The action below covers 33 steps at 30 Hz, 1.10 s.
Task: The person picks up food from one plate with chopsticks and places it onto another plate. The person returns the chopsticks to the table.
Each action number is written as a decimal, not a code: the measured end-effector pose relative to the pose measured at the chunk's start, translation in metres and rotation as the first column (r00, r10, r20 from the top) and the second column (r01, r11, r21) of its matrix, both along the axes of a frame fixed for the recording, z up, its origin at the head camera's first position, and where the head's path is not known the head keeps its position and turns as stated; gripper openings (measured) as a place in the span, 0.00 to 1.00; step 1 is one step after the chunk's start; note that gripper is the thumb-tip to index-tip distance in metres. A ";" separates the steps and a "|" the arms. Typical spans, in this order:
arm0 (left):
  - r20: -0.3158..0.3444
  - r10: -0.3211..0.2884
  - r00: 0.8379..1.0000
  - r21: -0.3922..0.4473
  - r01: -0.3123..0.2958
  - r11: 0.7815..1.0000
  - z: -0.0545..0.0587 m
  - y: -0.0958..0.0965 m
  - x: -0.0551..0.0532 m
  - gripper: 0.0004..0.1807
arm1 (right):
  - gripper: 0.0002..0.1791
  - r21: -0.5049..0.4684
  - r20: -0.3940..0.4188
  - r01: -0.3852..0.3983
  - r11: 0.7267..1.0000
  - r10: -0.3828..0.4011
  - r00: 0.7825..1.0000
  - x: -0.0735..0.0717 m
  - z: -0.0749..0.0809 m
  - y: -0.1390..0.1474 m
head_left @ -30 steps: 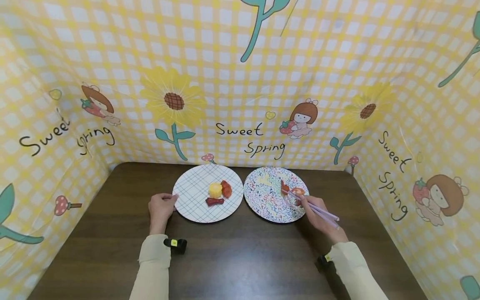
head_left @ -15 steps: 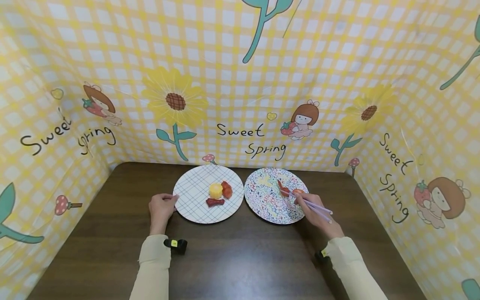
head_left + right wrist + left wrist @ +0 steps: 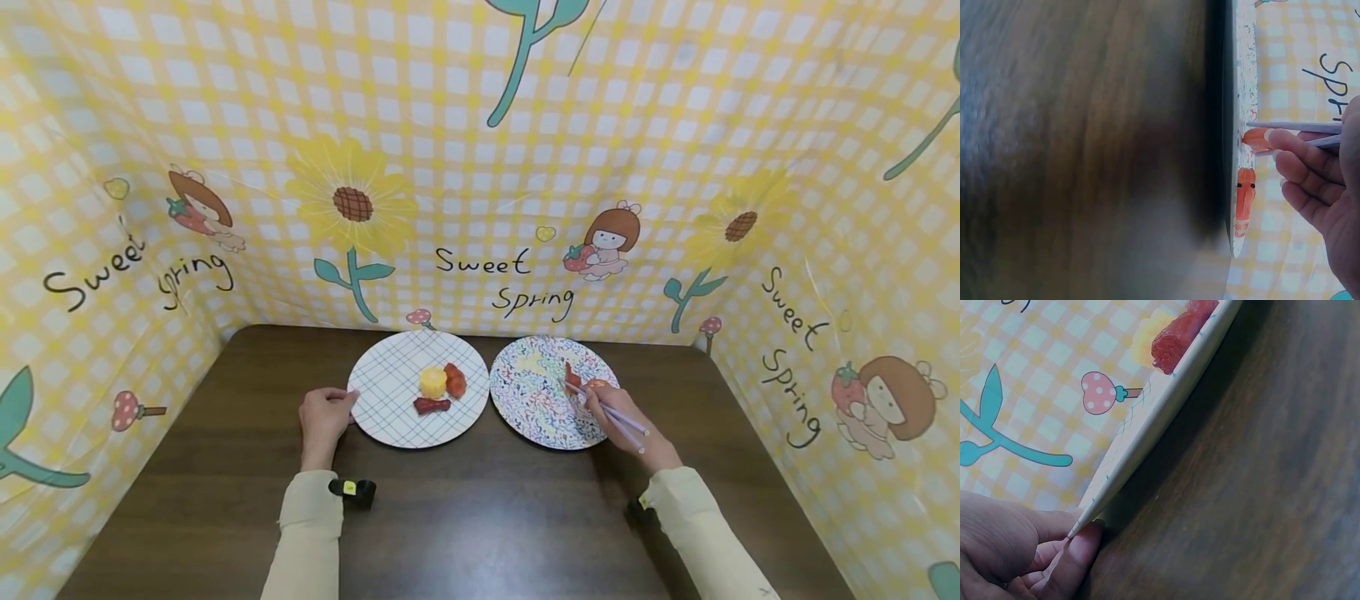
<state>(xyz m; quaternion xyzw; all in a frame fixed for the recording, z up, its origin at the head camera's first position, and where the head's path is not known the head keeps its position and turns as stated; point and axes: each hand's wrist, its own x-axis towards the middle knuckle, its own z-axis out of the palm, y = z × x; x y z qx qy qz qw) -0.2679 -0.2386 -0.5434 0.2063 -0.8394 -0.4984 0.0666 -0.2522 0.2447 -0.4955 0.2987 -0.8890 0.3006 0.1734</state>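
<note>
My left hand [image 3: 324, 425] pinches the left rim of a white plate with a blue grid [image 3: 382, 375]. On that plate lie a yellow round food piece [image 3: 432, 382], a red-orange piece [image 3: 455, 381] and a dark red sausage-like piece [image 3: 432, 406]. Two light purple chopsticks [image 3: 1297, 126] are held in my right hand [image 3: 628, 423] over a colour-speckled plate [image 3: 525, 408]. Their tips stand either side of an orange-red food piece [image 3: 1257, 139]; whether they grip it I cannot tell. Beside it lies an orange shrimp-like piece with black eyes [image 3: 1245, 200], partly hidden by my hand in the head view.
Both plates stand side by side near the back of a dark wooden table [image 3: 465, 517]. A yellow checked cloth [image 3: 480, 208] with printed flowers and figures walls the table at the back and both sides.
My right hand and the chopsticks have shifted a little left, their rear ends swinging inward. The orange-red piece has turned slightly on the speckled plate. My left hand stays at the rim.
</note>
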 end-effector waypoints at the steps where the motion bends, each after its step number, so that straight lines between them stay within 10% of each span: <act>1: 0.003 0.002 1.000 0.000 -0.002 1.000 0.000 0.000 -0.001 0.20 | 0.10 0.024 -0.015 0.008 1.000 -0.008 1.000 0.000 0.000 -0.001; 15: -0.001 0.008 1.000 0.003 -0.008 1.000 0.003 0.001 0.001 0.20 | 0.05 0.255 -0.221 0.027 0.967 0.031 0.975 -0.009 -0.012 0.003; 33: -0.007 0.021 1.000 -0.018 -0.021 1.000 0.001 0.002 0.002 0.19 | 0.10 0.244 -0.309 0.018 0.970 0.060 0.949 -0.002 0.000 -0.005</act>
